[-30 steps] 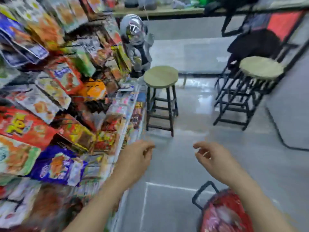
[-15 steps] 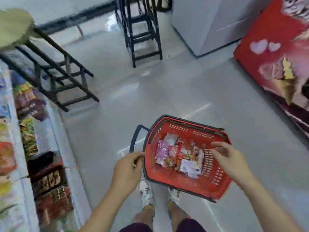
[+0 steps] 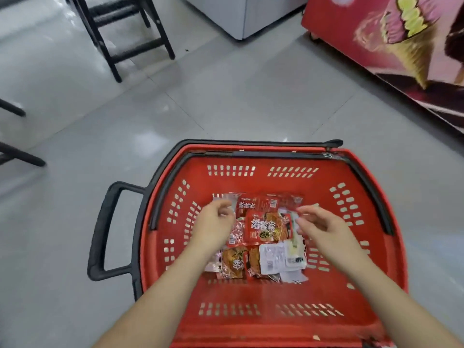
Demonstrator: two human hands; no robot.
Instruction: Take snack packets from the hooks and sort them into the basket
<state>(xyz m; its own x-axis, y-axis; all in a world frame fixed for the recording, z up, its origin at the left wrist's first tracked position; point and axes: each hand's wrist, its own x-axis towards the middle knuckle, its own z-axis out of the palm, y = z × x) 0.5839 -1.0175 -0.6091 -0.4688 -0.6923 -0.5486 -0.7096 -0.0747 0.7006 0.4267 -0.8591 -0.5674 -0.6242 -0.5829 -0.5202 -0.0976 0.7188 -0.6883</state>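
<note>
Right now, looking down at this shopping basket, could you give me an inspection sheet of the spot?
Surface: grey tiled floor, glossy.
Job's things: red basket on the floor, black handle at its left; snack packets heaped in its middle.
Clutter: nothing seen.
Hands: left hand loosely curled over the packets, holding nothing; right hand, its fingertips at a packet's edge, grip unclear.
Cables: nothing seen.
Surroundings: black stool legs top left, grey cabinet, red cabinet with an ice-cream picture.
</note>
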